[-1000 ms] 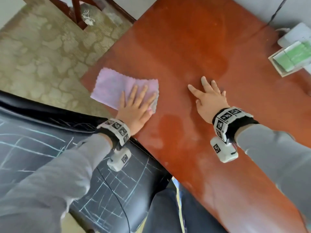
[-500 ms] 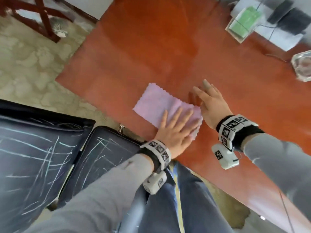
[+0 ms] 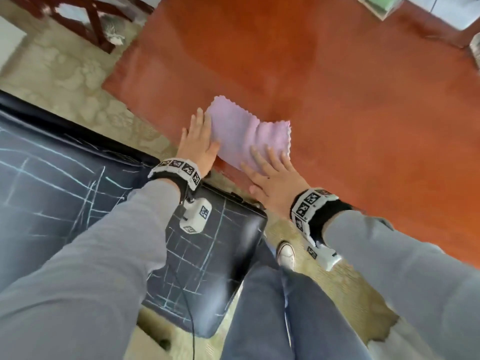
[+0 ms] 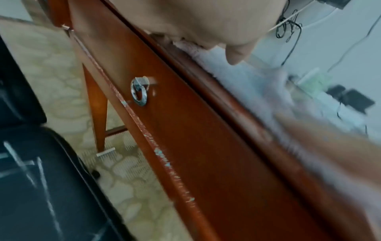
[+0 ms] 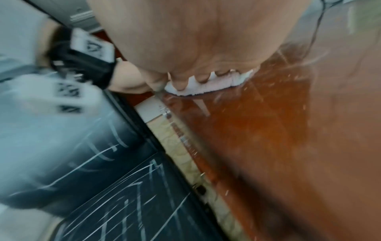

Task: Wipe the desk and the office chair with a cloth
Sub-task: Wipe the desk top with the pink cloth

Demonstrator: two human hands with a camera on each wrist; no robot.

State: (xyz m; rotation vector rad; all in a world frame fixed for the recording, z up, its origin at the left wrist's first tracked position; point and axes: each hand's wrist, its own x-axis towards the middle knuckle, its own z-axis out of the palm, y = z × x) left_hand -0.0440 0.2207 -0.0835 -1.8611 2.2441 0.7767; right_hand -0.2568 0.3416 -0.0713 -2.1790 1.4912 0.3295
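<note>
A pink cloth (image 3: 249,133) lies flat near the front edge of the red-brown desk (image 3: 350,105). My left hand (image 3: 197,141) lies at the cloth's left edge, fingers straight, thumb on the fabric. My right hand (image 3: 270,170) presses flat on the cloth's near right part with its fingers spread. In the right wrist view its fingertips (image 5: 181,84) rest on the cloth (image 5: 216,86). The left wrist view shows my thumb (image 4: 237,53) over the cloth (image 4: 233,71). The black chair (image 3: 52,193), streaked with white marks, stands left of and below the desk edge.
A green-and-white box (image 3: 379,3) sits at the desk's far right. Dark wooden furniture legs (image 3: 88,19) stand on the patterned floor (image 3: 65,68). The drawer front carries a metal ring pull (image 4: 140,91). Cables (image 4: 288,24) and a black adapter (image 4: 354,99) lie beyond. My shoe (image 3: 285,255) is beside the chair.
The cloth slid right along the desk's front edge. My left hand came off its top to the left edge. My right hand moved from the bare desk onto the cloth.
</note>
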